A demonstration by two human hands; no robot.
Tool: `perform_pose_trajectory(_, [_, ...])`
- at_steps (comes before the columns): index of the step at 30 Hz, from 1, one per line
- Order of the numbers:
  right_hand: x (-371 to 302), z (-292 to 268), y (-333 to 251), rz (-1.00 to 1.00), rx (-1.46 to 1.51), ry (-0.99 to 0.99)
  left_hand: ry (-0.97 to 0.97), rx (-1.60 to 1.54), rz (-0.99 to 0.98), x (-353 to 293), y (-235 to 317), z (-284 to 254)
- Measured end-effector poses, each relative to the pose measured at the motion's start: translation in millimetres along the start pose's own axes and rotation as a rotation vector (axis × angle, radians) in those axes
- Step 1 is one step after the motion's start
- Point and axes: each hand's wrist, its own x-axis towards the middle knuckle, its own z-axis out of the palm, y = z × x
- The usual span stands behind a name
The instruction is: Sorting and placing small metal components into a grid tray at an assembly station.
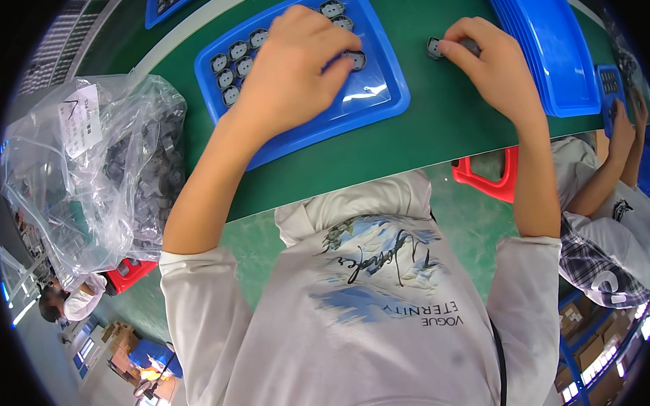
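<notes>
My left hand (299, 64) reaches over a shallow blue tray (315, 135). Its thumb and forefinger close on a small rounded grey part (359, 60) with a dark rim, at the tray's right side. Rows of similar grey parts (239, 50) stand in the tray's left and far portions, some hidden under the hand. Off to the right, over the green table, my right hand (488, 58) pinches another small grey part (434, 48) between thumb and fingers. Something dark also shows within its curled fingers, too covered to make out.
A clear plastic bag (74, 183) full of grey parts sits at the left. Stacked blue trays (560, 59) stand on the green table (430, 128) at the right. Beyond them a co-worker's hand (621, 125) is at another small blue tray. A red stool (492, 179) shows below the table edge.
</notes>
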Motion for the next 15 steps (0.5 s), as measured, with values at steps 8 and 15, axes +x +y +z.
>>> perform_pose_trajectory(8, [1.1, 1.6, 9.0, -0.097, -0.148, -0.100, -0.099, 0.267, -0.041, 5.5, 10.0, 16.6])
perform_pose_trajectory(15, [-4.2, 1.9, -7.2, -0.030, -0.128, -0.083, -0.114, 0.139, 0.015, 0.5, 7.9, -0.2])
